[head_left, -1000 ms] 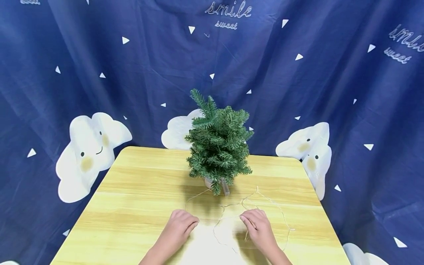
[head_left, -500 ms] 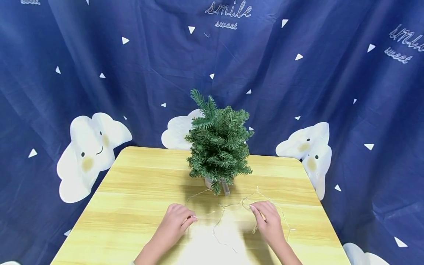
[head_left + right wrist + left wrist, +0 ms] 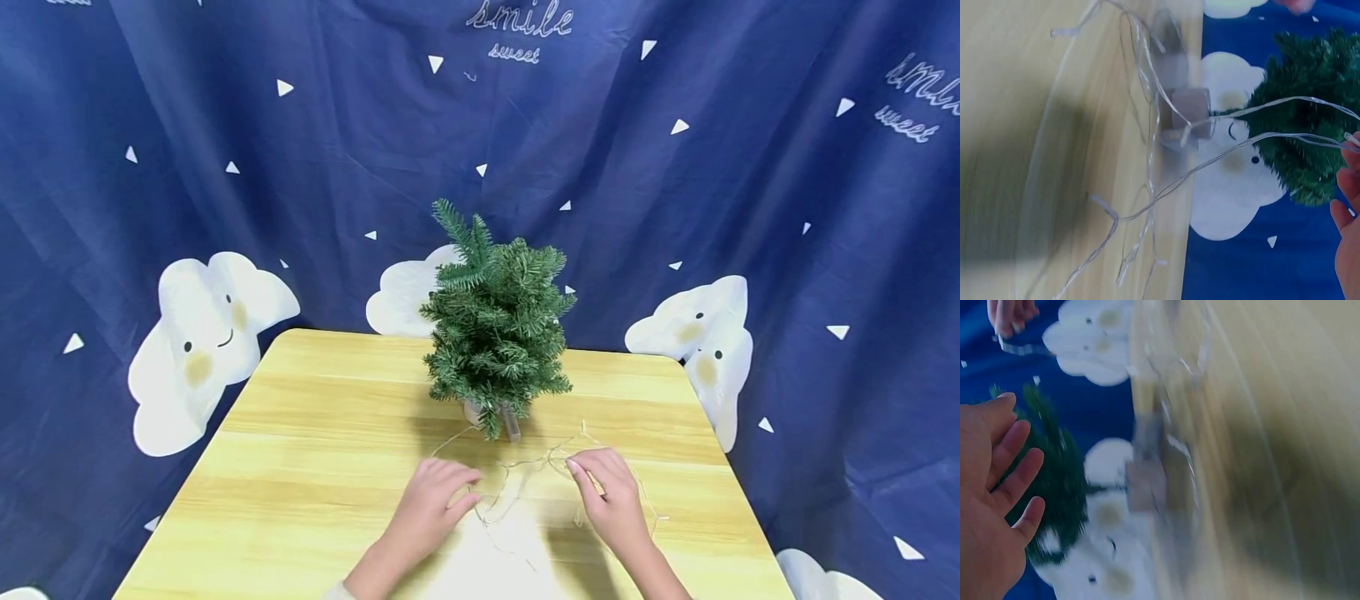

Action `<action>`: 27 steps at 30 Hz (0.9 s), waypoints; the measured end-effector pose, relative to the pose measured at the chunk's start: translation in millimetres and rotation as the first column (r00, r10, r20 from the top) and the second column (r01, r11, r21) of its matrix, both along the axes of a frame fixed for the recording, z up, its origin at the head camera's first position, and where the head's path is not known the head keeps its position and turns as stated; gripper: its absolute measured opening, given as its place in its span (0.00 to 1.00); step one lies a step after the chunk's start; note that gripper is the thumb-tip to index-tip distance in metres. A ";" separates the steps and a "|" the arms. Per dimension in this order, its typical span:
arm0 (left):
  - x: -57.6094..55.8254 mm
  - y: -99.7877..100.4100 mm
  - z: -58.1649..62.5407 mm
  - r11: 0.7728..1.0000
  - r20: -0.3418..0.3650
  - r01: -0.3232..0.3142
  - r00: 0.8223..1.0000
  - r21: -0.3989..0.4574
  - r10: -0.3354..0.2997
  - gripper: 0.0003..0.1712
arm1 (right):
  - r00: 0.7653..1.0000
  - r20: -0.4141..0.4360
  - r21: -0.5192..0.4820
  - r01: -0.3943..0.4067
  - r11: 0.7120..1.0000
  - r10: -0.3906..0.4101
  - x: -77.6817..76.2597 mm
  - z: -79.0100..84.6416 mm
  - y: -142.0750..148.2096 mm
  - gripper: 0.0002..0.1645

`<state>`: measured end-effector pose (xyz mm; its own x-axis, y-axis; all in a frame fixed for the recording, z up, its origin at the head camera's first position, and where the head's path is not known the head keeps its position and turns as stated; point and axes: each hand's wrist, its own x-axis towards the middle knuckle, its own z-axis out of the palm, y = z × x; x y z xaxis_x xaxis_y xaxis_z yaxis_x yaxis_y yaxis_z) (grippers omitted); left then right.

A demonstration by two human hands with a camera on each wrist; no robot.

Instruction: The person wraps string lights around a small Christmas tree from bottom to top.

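A string of fairy lights (image 3: 1104, 205) on thin clear wire lies in loose loops on the table, partly lifted. My right hand (image 3: 609, 497) pinches its wire between thumb and fingers; in the right wrist view two strands run up to the fingertips. My left hand (image 3: 433, 506) hovers over the wire loops on the left, fingers spread and relaxed. In the left wrist view the left palm (image 3: 985, 506) shows nothing in it. Beyond both hands stands a small artificial Christmas tree (image 3: 498, 333), upright on a wooden block base (image 3: 1146, 486).
The wooden table (image 3: 315, 400) ends just behind the tree, at a dark blue curtain (image 3: 337, 125) printed with white clouds and triangles. Wire loops spread in front of the tree and to its right, and one strand reaches the tree's base.
My left hand has let go of the wire it pinched, opened its fingers and moved right. My right hand has moved slightly right and away from me, keeping hold of the wire.
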<state>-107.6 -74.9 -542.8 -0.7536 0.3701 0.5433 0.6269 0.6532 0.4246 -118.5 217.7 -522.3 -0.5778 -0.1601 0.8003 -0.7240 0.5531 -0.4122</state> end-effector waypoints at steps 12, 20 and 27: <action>-13.1 50.5 18.1 0.994 -0.121 0.106 0.987 0.014 -0.104 0.20 | 0.987 -0.065 0.029 -0.148 0.988 0.150 7.8 -11.2 -25.4 0.05; -13.5 52.8 11.8 0.994 -0.139 0.109 0.985 0.020 -0.106 0.05 | 0.981 -0.081 0.007 -0.174 0.985 0.174 7.5 -10.1 -34.3 0.05; -10.5 45.0 4.2 0.997 -0.051 0.048 0.998 0.057 -0.045 0.06 | 0.989 -0.064 -0.015 -0.135 0.991 0.134 6.2 -3.0 -34.9 0.11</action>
